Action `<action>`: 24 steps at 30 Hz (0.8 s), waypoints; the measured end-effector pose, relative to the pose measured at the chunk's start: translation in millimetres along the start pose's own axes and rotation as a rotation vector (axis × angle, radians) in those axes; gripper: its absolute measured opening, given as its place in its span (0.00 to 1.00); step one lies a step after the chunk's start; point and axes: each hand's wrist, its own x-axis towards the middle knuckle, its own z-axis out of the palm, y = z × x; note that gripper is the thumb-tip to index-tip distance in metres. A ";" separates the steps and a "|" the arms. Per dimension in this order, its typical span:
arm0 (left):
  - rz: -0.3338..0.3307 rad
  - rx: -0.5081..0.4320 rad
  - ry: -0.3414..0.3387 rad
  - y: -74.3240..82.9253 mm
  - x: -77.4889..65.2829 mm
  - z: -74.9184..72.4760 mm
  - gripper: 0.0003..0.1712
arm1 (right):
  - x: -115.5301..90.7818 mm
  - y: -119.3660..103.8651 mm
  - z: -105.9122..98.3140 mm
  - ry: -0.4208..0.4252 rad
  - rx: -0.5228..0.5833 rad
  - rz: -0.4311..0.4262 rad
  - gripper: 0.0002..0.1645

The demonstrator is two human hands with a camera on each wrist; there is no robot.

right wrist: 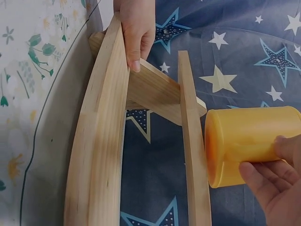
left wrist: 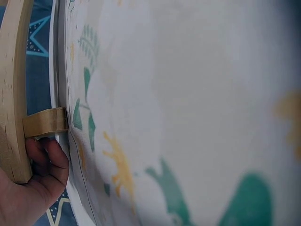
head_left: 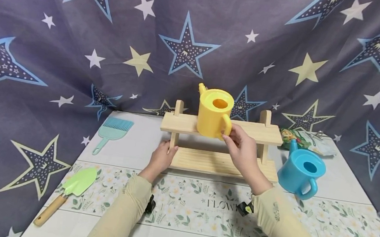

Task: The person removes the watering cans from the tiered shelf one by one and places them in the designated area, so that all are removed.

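A yellow watering can [head_left: 207, 116] is upright at the upper board of a two-tier wooden shelf [head_left: 252, 131], its spout toward the back left. My right hand [head_left: 243, 152] pinches the can's handle between thumb and fingers. In the right wrist view the can's base [right wrist: 214, 148] is right at the upper board [right wrist: 190, 132]. At the shelf's left end, my left hand [head_left: 161, 157] grips the lower board. Its thumb lies on top, while the left wrist view shows the curled fingers [left wrist: 56, 160] underneath, beside a wooden foot [left wrist: 47, 121].
A blue watering can [head_left: 298, 172] stands right of the shelf, with a printed packet [head_left: 317, 144] behind it. On the left lie a teal brush [head_left: 115, 129] and a green trowel [head_left: 79, 181] with a wooden handle. A star-patterned curtain [head_left: 113, 47] hangs behind the table.
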 end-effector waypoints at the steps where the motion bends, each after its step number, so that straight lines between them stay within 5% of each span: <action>1: -0.001 -0.002 -0.001 -0.1 -0.1 0.0 0.29 | -1.4 0.3 -1.7 0.000 0.005 -0.002 0.16; 24: 0.003 -0.008 0.004 2.6 -0.9 -0.7 0.28 | -39.1 -3.4 -47.0 0.003 -0.002 -0.008 0.17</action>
